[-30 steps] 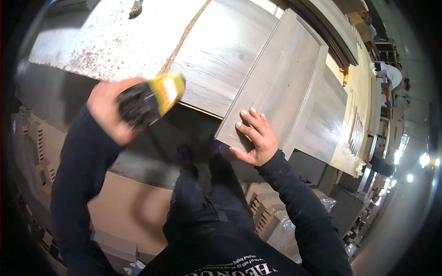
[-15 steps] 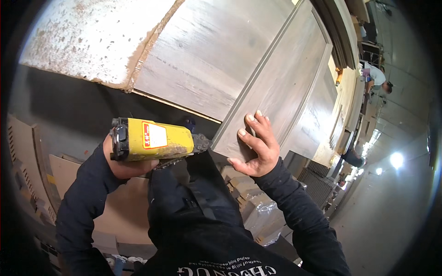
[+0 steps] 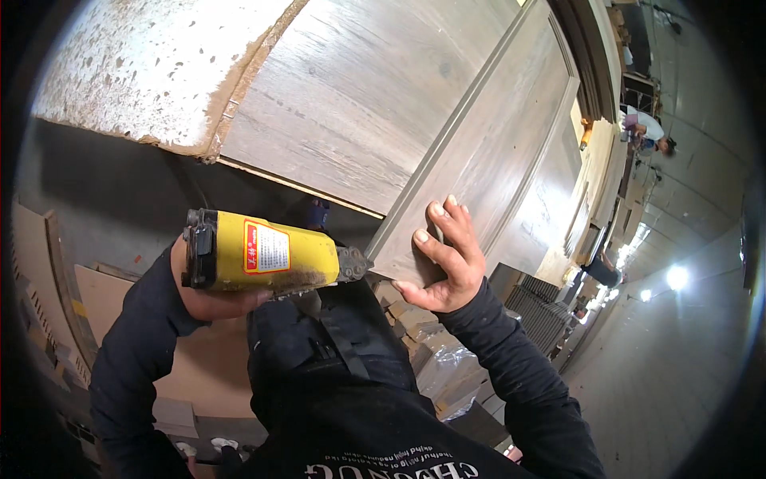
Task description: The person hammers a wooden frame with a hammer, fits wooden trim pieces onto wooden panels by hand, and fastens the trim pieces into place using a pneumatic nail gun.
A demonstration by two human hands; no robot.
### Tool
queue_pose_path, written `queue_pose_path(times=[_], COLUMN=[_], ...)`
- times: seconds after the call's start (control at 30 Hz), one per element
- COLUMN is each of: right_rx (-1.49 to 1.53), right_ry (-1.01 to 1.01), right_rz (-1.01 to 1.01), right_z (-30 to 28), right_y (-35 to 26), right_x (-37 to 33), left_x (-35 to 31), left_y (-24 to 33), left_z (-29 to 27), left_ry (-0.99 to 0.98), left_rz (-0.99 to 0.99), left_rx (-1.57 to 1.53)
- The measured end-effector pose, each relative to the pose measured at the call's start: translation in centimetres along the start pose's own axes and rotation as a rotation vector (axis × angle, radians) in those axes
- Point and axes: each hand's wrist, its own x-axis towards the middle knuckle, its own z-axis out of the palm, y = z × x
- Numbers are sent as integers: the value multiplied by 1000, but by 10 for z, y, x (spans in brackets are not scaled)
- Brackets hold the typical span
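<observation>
While the left hand (image 3: 214, 303) grips a yellow power tool (image 3: 275, 254), nose at the near-left corner of the grey panel (image 3: 499, 152), the right hand (image 3: 448, 267) spreads over panel's near end; corner work seemingly unfinished, fixings not visible.

Yellow tool (image 3: 267, 251) nearer panel (image 3: 495, 148) (nose (image 3: 353, 263) first)

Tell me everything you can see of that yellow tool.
The yellow tool has a boxy, dirty, plastic-looking casing, a red-bordered label, a black rear end and a dark metallic-looking nose. The left hand holds it, nose pointing right, beside the grey panel's near corner; whether they touch is unclear.
</observation>
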Motion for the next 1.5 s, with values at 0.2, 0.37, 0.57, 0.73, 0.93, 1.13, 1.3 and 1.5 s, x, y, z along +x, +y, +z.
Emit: queue_pose_path(times=[0.2,0.37,0.57,0.73,0.93,1.13,1.3,1.5], right_rx=[4,13,17,6,8,4,33,51], right_ry=[3,9,8,13,14,24,38,-111], right_rz=[3,2,-7,0,-6,-1,-29,86], right_z=[0,2,3,1,3,2,-1,-10], right_y=[1,2,2,2,4,1,-10,3], right_x=[-1,-2,-2,-3,-4,-1,8,-8], left_x=[-2,0,-2,-2,0,1,-17,-1], left_y=[-4,-1,-2,-7,-8,-4,22,122], left_z=[1,0,4,5,4,3,4,-1], left_ry=[13,-35,33,29,-6,24,122,346], left_rz=[12,7,80,37,46,34,39,345], left_rx=[-29,-52,-34,-58,-66,-97,179,922])
